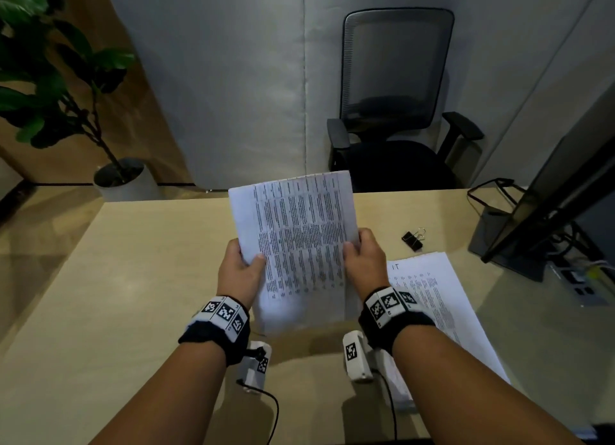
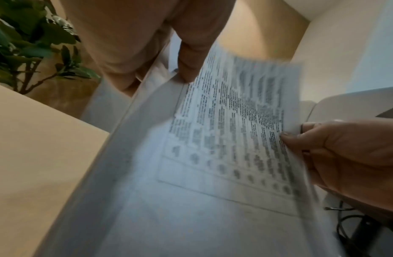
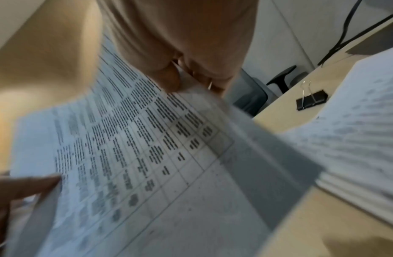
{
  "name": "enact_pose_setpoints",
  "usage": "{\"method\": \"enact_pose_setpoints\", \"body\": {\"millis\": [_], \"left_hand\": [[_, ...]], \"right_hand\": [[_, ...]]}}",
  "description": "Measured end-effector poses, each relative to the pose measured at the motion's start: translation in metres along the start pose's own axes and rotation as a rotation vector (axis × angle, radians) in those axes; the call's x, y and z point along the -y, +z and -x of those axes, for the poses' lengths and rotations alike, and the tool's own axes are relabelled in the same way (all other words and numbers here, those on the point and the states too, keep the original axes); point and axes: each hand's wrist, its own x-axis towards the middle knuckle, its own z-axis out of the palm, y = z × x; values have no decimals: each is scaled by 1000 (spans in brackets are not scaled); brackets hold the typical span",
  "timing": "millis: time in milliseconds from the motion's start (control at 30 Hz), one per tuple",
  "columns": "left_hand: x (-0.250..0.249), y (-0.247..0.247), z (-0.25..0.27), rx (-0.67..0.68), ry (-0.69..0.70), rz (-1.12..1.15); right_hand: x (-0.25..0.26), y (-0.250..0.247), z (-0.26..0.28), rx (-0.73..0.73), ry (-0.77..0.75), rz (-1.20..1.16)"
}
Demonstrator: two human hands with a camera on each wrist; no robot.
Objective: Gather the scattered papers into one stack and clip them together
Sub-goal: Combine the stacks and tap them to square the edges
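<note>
I hold a bundle of printed papers [image 1: 299, 245] up above the wooden desk [image 1: 116, 295], tilted toward me. My left hand [image 1: 241, 266] grips its left edge, thumb on the printed face. At the right edge my right hand [image 1: 364, 256] grips it the same way. The same sheets [image 2: 224, 139] fill the left wrist view and the sheets [image 3: 136, 156] fill the right wrist view, blurred. A second pile of papers [image 1: 442, 305] lies flat on the desk under my right forearm. A black binder clip [image 1: 412, 240] [image 3: 311, 100] lies beyond that pile, untouched.
A monitor on its stand [image 1: 545, 211] with cables occupies the desk's right side. An office chair [image 1: 396, 105] stands behind the desk, and a potted plant [image 1: 66, 95] stands at the back left. The desk's left half shows bare wood.
</note>
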Motion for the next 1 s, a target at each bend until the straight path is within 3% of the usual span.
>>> {"method": "enact_pose_setpoints", "body": {"millis": [233,400,600,700,1000], "left_hand": [[19,79,24,308,-186,-142],[31,140,50,443,-236,-209],[25,192,71,521,-327,-228],[27,203,73,517,-325,-309],[26,212,76,534,-467,-136]], "right_hand": [[-72,-61,-7,-46,281,149],[-118,-107,1,-50,410,298],[-151,-149,-1,-78,449,403],[-163,-157,-3,-99,485,568],[-179,-131,-11,16,593,577]]}}
